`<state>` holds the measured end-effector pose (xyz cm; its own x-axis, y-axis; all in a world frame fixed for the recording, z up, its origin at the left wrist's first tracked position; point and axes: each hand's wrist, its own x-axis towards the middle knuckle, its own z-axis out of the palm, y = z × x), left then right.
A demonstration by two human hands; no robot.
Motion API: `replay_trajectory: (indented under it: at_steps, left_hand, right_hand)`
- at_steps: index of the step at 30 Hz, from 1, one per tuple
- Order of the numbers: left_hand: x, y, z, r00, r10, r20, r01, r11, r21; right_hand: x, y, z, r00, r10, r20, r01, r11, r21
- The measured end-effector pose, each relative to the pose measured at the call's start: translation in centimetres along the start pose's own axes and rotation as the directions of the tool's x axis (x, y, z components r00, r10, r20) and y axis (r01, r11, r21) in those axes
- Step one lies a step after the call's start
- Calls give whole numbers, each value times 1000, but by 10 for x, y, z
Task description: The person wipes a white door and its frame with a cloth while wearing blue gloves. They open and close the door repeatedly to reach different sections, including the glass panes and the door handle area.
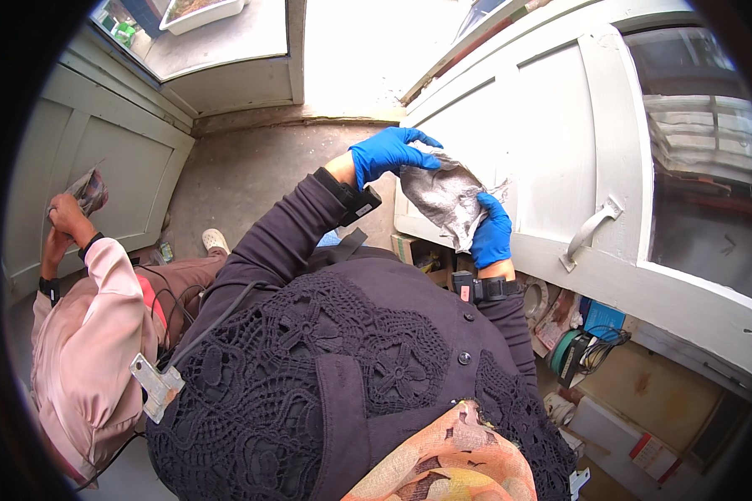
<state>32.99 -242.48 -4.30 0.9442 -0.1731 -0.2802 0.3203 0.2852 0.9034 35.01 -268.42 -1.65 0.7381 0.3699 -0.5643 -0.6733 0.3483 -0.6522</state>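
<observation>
A crumpled, worn grey cloth (445,194) is stretched between my two hands, in front of a white panelled door. My left hand (391,156), in a blue glove, grips its upper left edge. Lower down on the right, my right hand (492,232), gloved in blue too, pinches the cloth's right edge. A white metal door handle (592,232) is on the door to the right of my right hand. The fingertips behind the cloth are partly hidden.
At the left, a person in a pink top (88,351) holds a patterned cloth (89,191) near a white cabinet door (119,163). Boxes, a roll of green tape (563,352) and coiled cables (598,347) lie below the right door (554,138). A threshold (351,119) crosses the doorway ahead.
</observation>
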Motion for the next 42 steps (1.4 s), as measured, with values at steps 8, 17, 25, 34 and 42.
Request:
replay_trajectory:
  at_steps: [8, 17, 25, 34, 42]
  left_hand:
    - [6, -22, -12, 991, 133, -31, -136, 982, -135]
    - [7, -26, -26, 987, 2, -161, -51, 953, -299]
    - [-4, -21, -26, 989, -127, -75, 125, 992, -19]
    - [-3, -27, -33, 986, 162, -45, -168, 958, -233]
    - [-2, -23, -31, 985, 119, -125, -164, 870, -466]
  right_hand:
    - [-3, 6, 7, 999, -34, -13, 33, 999, -43]
    - [3, 12, 8, 992, -90, -87, 94, 995, 43]
    - [0, 12, 4, 999, -37, 25, 36, 999, 25]
    - [1, 10, -1, 999, -37, 37, 37, 999, -12]
    - [-1, 8, -13, 962, -63, 264, 62, 998, 12]
